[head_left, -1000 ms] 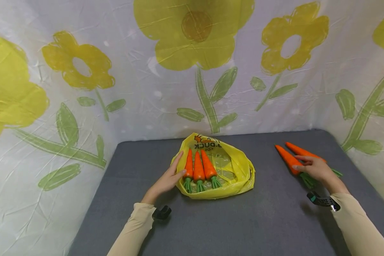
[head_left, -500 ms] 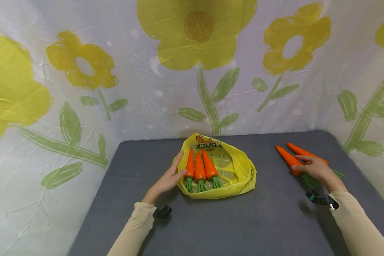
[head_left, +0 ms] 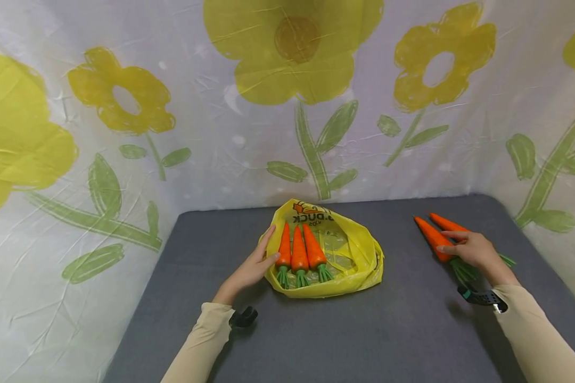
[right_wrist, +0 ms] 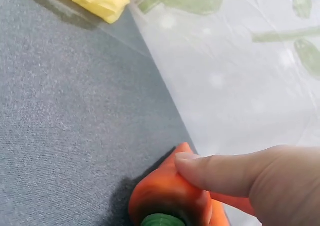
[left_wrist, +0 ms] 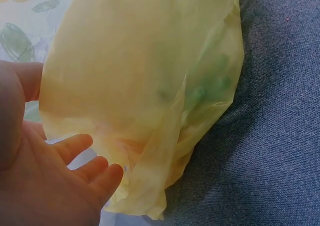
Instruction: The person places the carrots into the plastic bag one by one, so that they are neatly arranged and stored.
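Observation:
A yellow plastic bag lies with its mouth spread towards me, and three orange carrots rest side by side inside it. My left hand is at the bag's left rim, thumb and index finger reaching past the edge. In the left wrist view, its other fingers stay relaxed and spread in front of the thin plastic. At the right, my right hand holds a carrot near its thick end, with the thumb lying on the orange body. Another carrot lies just behind, partly hidden by that hand.
Dark grey cloth covers the table. Behind and on both sides stands a white curtain with yellow flowers. A stretch of table separates the bag from the right-hand carrots. Each wrist wears a black band.
The carrot under my right hand has shifted slightly to the right at its tip. My left hand, the bag and its carrots stay where they were.

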Available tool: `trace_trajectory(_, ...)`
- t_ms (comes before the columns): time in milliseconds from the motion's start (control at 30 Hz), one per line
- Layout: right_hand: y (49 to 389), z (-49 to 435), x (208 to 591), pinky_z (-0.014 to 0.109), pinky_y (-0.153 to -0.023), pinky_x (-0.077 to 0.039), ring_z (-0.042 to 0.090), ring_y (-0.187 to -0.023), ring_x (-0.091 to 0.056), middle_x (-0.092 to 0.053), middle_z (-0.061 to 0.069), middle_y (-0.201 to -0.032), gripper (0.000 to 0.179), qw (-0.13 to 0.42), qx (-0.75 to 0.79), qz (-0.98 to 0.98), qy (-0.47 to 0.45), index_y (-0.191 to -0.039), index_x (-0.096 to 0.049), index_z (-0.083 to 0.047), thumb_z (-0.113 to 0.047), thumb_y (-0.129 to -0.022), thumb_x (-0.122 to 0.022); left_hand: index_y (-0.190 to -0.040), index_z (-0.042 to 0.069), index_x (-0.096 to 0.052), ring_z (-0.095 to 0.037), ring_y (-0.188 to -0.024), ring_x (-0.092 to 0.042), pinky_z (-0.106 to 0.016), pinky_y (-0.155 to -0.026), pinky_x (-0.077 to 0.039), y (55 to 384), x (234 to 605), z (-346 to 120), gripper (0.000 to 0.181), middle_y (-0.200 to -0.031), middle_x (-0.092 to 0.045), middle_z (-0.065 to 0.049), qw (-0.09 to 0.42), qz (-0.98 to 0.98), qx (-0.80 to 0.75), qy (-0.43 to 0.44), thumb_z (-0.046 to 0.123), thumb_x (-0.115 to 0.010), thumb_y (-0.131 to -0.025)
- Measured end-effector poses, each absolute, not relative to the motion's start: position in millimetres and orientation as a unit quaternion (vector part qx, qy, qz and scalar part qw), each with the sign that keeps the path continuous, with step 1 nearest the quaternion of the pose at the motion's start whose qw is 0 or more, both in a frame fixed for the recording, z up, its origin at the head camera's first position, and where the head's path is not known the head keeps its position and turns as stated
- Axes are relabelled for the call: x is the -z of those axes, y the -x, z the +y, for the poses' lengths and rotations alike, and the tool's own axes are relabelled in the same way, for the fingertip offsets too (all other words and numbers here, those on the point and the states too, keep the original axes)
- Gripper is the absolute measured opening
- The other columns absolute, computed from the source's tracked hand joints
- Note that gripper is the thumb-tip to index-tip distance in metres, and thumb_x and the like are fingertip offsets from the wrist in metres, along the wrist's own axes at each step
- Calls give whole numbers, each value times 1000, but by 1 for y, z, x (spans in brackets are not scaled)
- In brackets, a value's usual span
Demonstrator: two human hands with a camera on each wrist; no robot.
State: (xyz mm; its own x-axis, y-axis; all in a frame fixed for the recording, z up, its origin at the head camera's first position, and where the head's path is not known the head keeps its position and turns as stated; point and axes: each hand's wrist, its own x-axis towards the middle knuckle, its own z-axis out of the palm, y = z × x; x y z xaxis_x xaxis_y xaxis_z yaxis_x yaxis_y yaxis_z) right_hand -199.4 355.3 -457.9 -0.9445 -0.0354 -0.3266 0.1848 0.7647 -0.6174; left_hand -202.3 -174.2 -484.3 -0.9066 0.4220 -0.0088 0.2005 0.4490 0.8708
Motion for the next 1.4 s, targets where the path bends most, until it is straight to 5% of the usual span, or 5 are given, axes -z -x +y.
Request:
trace_trajectory(167, 199, 354, 456, 56, -92, -42, 62, -133, -25, -15, 46, -151, 83, 155, 342, 926, -45, -151, -36, 0, -53, -92, -62, -161, 15, 2, -32, -156, 2, -57, -124, -7, 198, 471, -172, 73, -169, 2, -11, 136, 844, -487, -181, 12, -46, -105)
trace_trajectory(433, 195, 343, 448, 19, -71, -51, 46, -127, -45, -16, 41, -155, 84, 148, 399, 903, -54, -152, -36, -3, -52, -91, -65, -160, 8, 2, -35, -156, 0, -57, -124, -9, 187, 444, -168, 73, -168, 3, -15, 153, 843, -482, -184, 16, -45, -106)
trace_trajectory(900, 185, 315, 432, 24, -77, -51, 6, -93, -58, -33, 31, -154, 81, 154, 432, 888, -35, -154, -37, -11, -53, -91, -65, -160, 7, -3, -34, -156, -1, -57, -124, -8, 188, 445, -167, 72, -168, 0, -14, 146, 837, -498, -177, 13, -48, -104)
trace_trajectory(1133, 180, 290, 428, 27, -76, -53, 6, -90, -63, -63, 22, -130, 75, 145, 438, 887, -1, -152, -42, -11, -49, -92, -67, -160, 8, 1, -35, -156, 1, -58, -124, -9, 188, 446, -168, 73, -168, 3, -14, 152, 842, -484, -183, 19, -46, -106)
trace_trajectory(1400, 176, 265, 430, 29, -77, -53, 11, -90, -65, -68, 18, -124, 72, 158, 456, 875, 23, -150, -44, -12, -45, -91, -69, -160, 7, 3, -35, -156, 1, -57, -124, -9, 188, 446, -169, 73, -168, 4, -15, 154, 843, -479, -189, 17, -45, -106)
